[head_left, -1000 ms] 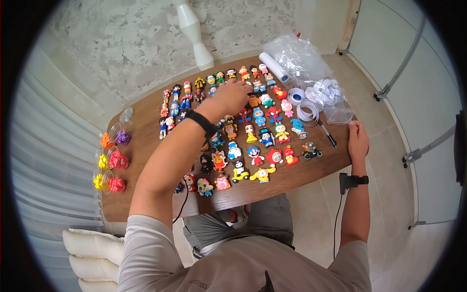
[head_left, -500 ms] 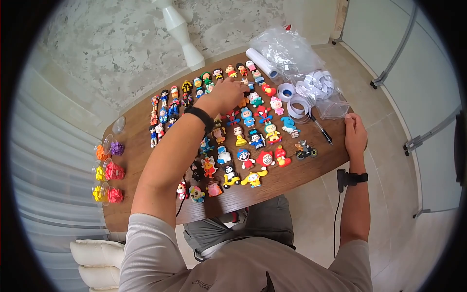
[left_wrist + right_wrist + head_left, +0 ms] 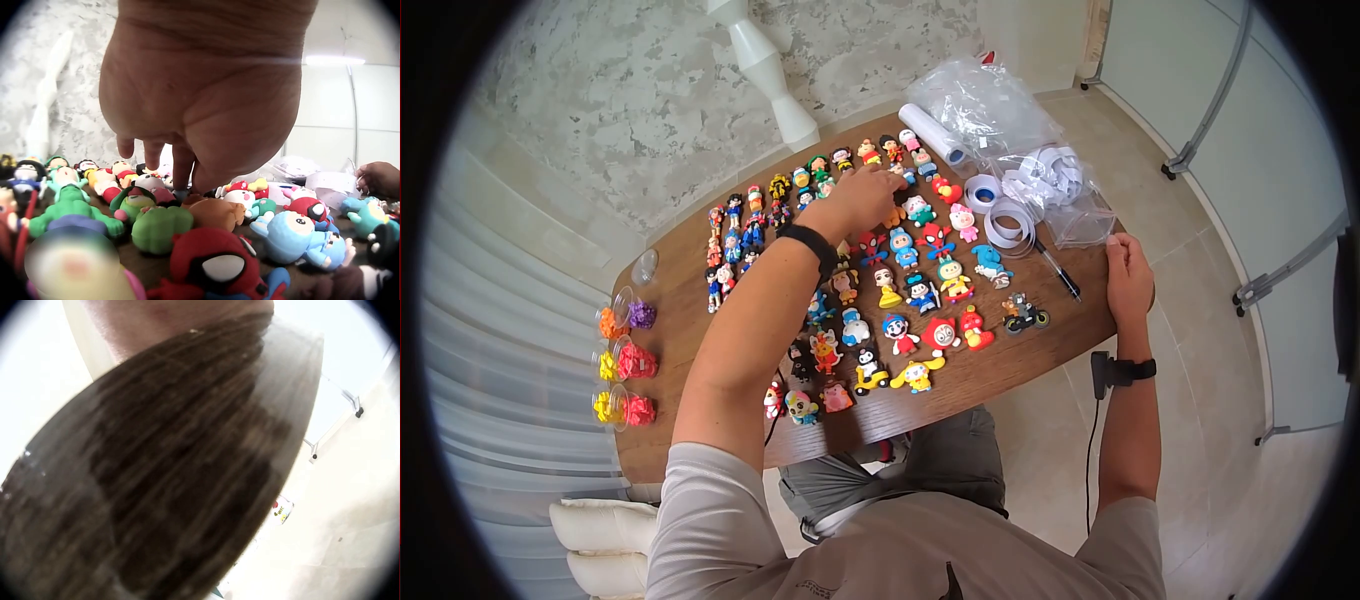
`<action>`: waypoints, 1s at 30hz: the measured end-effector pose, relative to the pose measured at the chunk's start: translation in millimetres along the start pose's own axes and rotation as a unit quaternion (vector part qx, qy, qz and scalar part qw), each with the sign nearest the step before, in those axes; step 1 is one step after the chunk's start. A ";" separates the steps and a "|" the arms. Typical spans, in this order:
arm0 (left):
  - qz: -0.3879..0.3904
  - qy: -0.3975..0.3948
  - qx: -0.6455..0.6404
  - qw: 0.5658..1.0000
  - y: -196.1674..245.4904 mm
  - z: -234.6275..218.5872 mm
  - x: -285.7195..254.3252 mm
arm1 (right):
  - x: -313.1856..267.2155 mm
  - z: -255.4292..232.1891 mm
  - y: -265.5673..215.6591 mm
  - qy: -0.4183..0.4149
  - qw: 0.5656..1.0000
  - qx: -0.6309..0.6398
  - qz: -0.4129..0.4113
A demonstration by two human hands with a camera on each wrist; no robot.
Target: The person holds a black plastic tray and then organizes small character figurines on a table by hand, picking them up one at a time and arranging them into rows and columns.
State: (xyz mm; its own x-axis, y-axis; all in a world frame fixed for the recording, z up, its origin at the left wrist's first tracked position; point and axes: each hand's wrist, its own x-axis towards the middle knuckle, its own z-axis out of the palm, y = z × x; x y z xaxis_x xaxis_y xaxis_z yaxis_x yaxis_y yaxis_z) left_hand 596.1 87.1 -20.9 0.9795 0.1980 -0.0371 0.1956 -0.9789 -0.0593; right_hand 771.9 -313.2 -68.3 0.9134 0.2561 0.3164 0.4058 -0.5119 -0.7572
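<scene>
My left hand (image 3: 865, 200) reaches across rows of small rubber cartoon figures, its fingers pointing down among them. In the left wrist view the fingertips (image 3: 181, 172) come together behind a brown figure (image 3: 215, 212) and a green figure (image 3: 162, 229); what lies between them is largely hidden, and I cannot tell whether they pinch a figure. A blue-clad figure (image 3: 904, 174) lies right by the fingertips in the head view. Nearer the left wrist are a Spider-Man figure (image 3: 219, 259) and a light blue figure (image 3: 294, 234). My right hand (image 3: 1130, 277) rests at the table's right edge.
On the wooden table (image 3: 700, 390) stand clear cups of coloured pieces (image 3: 638, 360) at the left. Toward the back right lie a white roll (image 3: 933, 134), clear plastic bags (image 3: 985, 105), tape rolls (image 3: 1010, 225) and a pen (image 3: 1060, 272). A motorcycle figure (image 3: 1026, 315) lies near the right.
The head view has shifted, so the table and figures appear further left. My left hand stays over the same area of figures, and the right hand stays at the table edge.
</scene>
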 end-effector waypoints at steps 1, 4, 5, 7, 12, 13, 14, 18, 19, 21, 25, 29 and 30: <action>-0.002 0.001 -0.006 1.000 0.2 -1.3 -0.2 | 0.2 0.1 -0.2 0.001 1.000 0.002 -0.001; -0.010 -0.001 -0.026 1.000 2.5 -5.8 -1.0 | 0.2 0.1 1.0 0.002 1.000 0.005 -0.004; -0.015 -0.005 -0.033 0.999 3.1 -9.2 -0.6 | 0.5 0.5 1.6 0.003 1.000 0.006 -0.006; -0.020 0.002 -0.024 1.000 4.1 -11.8 -1.0 | -0.2 0.5 1.7 0.004 1.000 0.007 -0.007; -0.011 0.018 0.018 1.000 0.6 -8.9 0.7 | -0.8 -0.3 -0.3 0.003 1.000 0.008 -0.008; -0.008 0.022 0.018 1.000 -1.3 -5.1 2.3 | -0.8 -0.4 -0.7 0.004 1.000 0.009 -0.009; -0.005 0.026 0.017 0.999 -2.9 -0.9 3.7 | -1.1 -0.5 -1.4 0.005 1.000 0.011 -0.009; -0.006 0.020 -0.003 1.000 -1.5 -1.2 3.2 | 0.0 0.5 1.6 0.005 1.000 0.008 -0.008; -0.009 0.015 -0.005 1.000 -0.7 -2.6 2.2 | -0.4 0.7 1.3 0.004 1.000 0.007 -0.008; -0.014 0.007 -0.009 1.000 1.2 -6.2 1.1 | -0.4 -0.3 -0.2 0.002 1.000 0.003 -0.007; -0.015 0.009 -0.016 1.000 0.3 -4.7 0.5 | -0.9 -0.2 -0.8 0.004 1.000 0.006 -0.009; 0.009 0.043 -0.041 0.998 7.8 -10.3 -2.3 | 0.0 0.1 3.1 0.012 1.000 0.000 -0.014; 0.014 0.050 -0.053 0.997 11.6 -12.8 -6.0 | 0.3 0.9 4.2 0.013 1.000 -0.002 -0.014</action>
State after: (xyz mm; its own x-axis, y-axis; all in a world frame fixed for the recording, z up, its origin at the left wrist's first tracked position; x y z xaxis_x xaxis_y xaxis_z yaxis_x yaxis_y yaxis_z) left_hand 593.2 74.0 -8.6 0.9834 0.1698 0.0635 0.1670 -0.9849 0.0466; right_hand 773.8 -314.4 -71.8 0.9020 0.2497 0.3523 0.4318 -0.5084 -0.7451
